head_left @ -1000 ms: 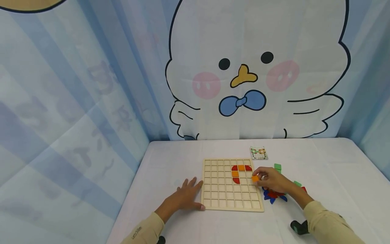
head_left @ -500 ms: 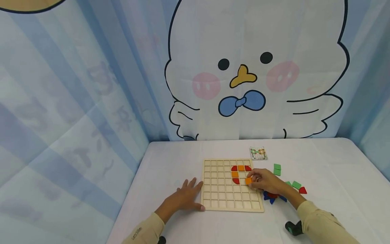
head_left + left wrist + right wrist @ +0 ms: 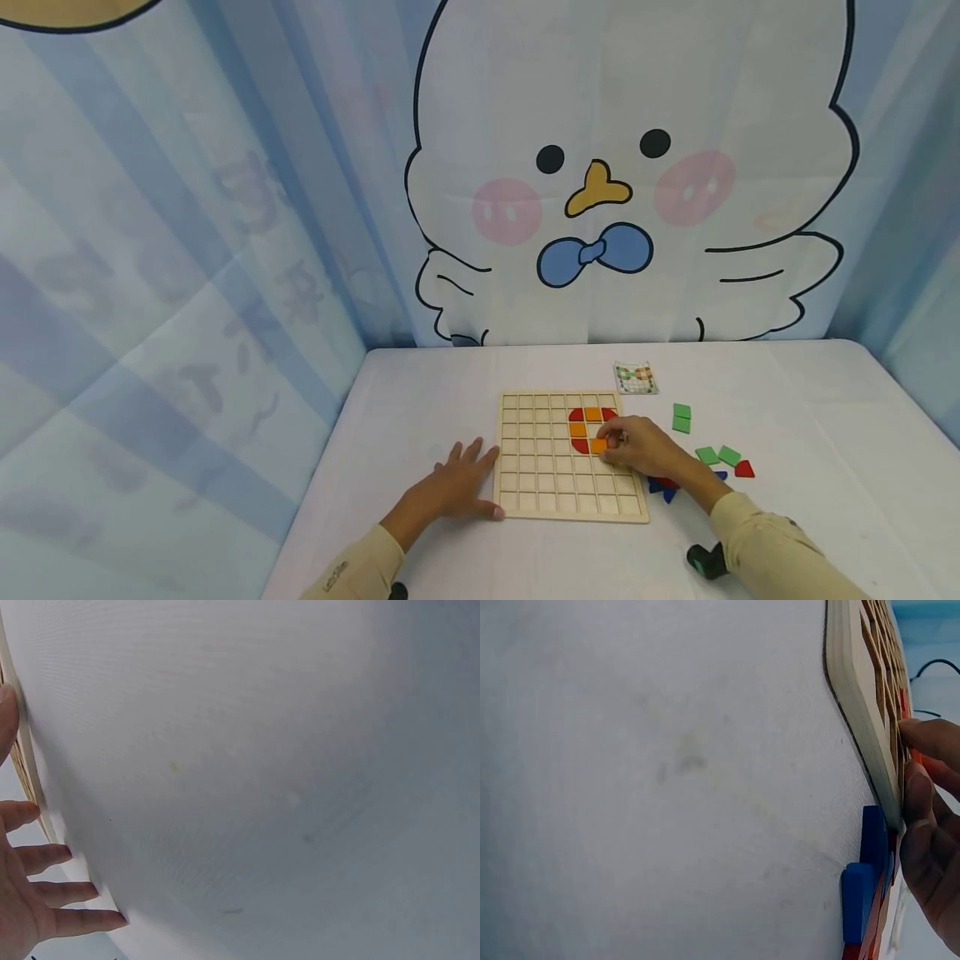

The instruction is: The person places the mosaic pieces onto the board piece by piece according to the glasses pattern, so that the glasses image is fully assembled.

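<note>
A wooden grid board (image 3: 540, 483) lies on the table, with red rounded pieces (image 3: 580, 447) and orange square tiles (image 3: 577, 430) in its upper right cells. My right hand (image 3: 641, 444) pinches another orange square tile (image 3: 597, 446) at a cell just right of the lower red piece. Orange shows between its fingers in the right wrist view, partly hidden. My left hand (image 3: 457, 485) has its fingers spread, with index finger and thumb touching the board's left edge. In the left wrist view, the left hand (image 3: 30, 900) lies flat beside that edge.
Green square tiles (image 3: 682, 417) and a red piece (image 3: 744, 469) lie right of the board. Blue pieces (image 3: 859, 900) sit by its right edge, partly under the right hand. A small pattern card (image 3: 636, 377) lies behind the board. A patterned curtain (image 3: 480, 167) hangs beyond the table.
My right hand has moved left over the board, bringing the orange square tile from the right edge to a cell beside the lower red piece. The left hand has stayed in place.
</note>
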The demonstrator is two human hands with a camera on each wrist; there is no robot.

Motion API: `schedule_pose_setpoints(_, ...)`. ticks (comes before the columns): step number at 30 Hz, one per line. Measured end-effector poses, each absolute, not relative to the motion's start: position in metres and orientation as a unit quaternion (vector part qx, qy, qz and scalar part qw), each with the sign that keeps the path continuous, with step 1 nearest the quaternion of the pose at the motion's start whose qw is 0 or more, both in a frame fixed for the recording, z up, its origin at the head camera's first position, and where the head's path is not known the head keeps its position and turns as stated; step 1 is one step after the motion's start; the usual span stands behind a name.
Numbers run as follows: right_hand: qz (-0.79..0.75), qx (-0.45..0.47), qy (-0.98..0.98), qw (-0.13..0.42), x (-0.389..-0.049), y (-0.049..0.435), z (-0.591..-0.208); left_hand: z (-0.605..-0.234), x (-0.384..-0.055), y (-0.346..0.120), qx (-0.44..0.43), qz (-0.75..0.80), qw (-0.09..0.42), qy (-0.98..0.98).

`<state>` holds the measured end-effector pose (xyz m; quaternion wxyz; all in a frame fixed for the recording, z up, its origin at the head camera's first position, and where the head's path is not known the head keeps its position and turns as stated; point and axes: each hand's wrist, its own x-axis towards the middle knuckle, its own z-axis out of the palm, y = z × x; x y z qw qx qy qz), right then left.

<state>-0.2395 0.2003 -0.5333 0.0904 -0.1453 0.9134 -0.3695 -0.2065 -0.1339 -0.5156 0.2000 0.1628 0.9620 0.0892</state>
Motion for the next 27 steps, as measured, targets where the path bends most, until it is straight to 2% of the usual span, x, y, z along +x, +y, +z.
schedule_pose_setpoints(27, -0.339, -0.157, 0.923, 0.093, -0.2402, 0.2004, -0.5252, -0.5104, -0.2036, -0.1355, 0.171, 0.097, 0.203, 0.959)
